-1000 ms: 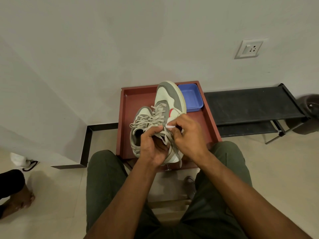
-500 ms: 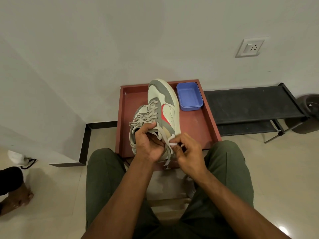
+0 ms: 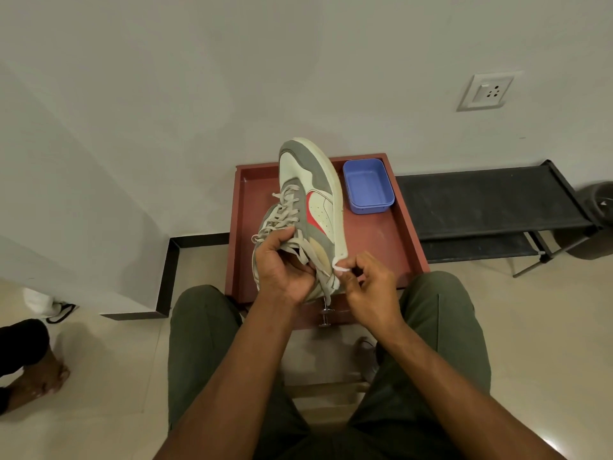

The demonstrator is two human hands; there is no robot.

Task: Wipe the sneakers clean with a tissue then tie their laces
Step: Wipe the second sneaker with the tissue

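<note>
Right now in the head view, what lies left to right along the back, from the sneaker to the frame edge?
sneaker → blue tub → wall socket → black rack → dark bin

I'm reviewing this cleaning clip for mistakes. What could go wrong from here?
The left hand alone holds the sneaker tilted above the red tray; a loose grip might drop it. The tissue pinched by the right hand is small and may tear. Loose laces could snag.
</note>
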